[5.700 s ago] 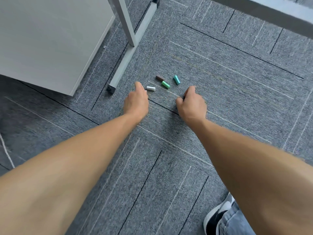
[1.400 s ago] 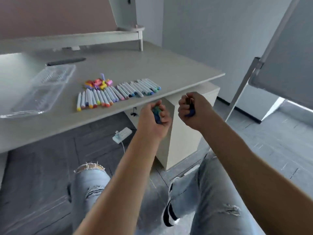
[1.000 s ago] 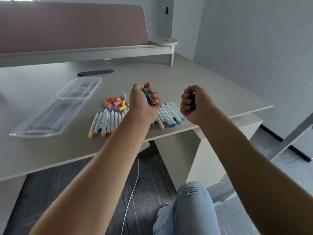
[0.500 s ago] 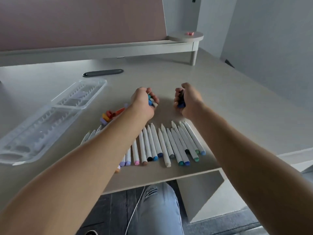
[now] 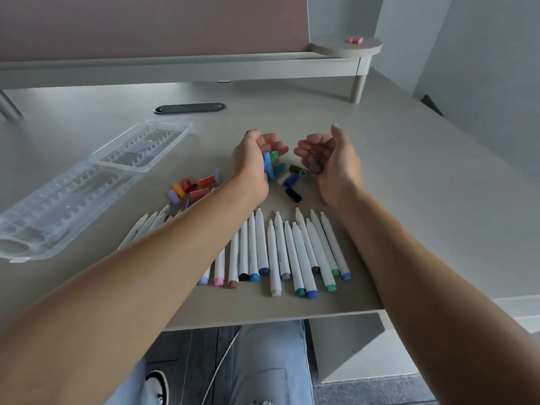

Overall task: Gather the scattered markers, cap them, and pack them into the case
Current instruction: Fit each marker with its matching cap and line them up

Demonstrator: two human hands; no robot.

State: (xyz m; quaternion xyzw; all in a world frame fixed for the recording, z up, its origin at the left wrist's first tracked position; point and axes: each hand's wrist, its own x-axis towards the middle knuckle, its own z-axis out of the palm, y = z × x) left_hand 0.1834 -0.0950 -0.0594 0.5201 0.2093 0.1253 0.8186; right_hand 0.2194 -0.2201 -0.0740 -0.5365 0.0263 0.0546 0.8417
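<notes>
At centre frame, above the desk (image 5: pixel 409 176): left hand (image 5: pixel 254 159) palm-up and loosely curled, fingers opening, blue and green caps (image 5: pixel 270 166) spilling from its cupped palm. Right hand (image 5: pixel 327 159) mirrored beside it, fingers relaxed and half open, seemingly emptied, though something grey may cling in the palm; cannot tell. Between and just below both hands, a small heap of dropped caps (image 5: pixel 290 179) in dark blue, teal, black and white, apparently tipped out here so as to land close to the pens needing them.

Left of centre, a second cluster of warm-coloured caps (image 5: pixel 193 187), red, orange, yellow, purple. Lower centre, near the desk's front edge, the row of uncapped white markers (image 5: pixel 277 249) lying side by side, tips toward the caps, coloured ends toward the viewer, so colours can be matched at a glance. At left, the clear plastic case (image 5: pixel 87 182) lying open, its slotted trays unfilled. Upper centre, a dark flat object (image 5: pixel 190 108); upper right, a small pink item (image 5: pixel 355 40) on the shelf (image 5: pixel 336 51). Capping and packing not yet begun.
</notes>
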